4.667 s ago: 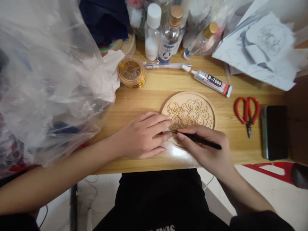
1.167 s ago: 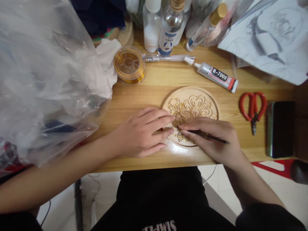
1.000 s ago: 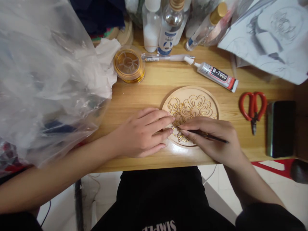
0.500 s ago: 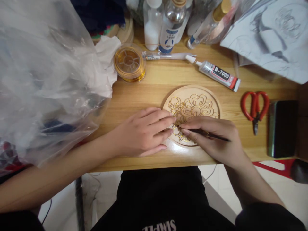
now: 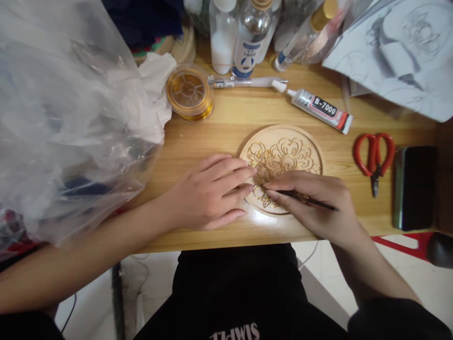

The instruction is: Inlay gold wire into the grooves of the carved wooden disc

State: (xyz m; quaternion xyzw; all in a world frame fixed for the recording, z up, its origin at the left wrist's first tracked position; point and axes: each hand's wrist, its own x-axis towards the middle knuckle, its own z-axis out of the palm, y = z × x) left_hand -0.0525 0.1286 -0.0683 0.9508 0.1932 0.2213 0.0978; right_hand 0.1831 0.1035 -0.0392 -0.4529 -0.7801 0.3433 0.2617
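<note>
A round wooden board (image 5: 311,141) with a raised rim lies on the table, and gold wire (image 5: 290,163) outlines flowers on its face. My left hand (image 5: 215,191) rests flat at the board's left edge, fingers stretched out and slightly apart, the fingertips touching the rim. Over the lower right of the board, my right hand (image 5: 314,203) pinches slim dark tweezers (image 5: 311,200). Their tip points left to the small wire loops near my left fingertips. Whether the tip grips any wire is too small to tell.
Behind the board are a spool of gold wire (image 5: 190,92), a pen (image 5: 247,82), a B-7000 glue tube (image 5: 322,107) and bottles (image 5: 249,42). Red-handled pliers (image 5: 374,160) and a dark phone-like block (image 5: 415,189) lie right. A plastic bag (image 5: 71,104) fills the left; sketches (image 5: 396,56) lie back right.
My left fingers have shifted slightly to the left, away from the wire loops. My right hand and the tweezers stay almost in the same place.
</note>
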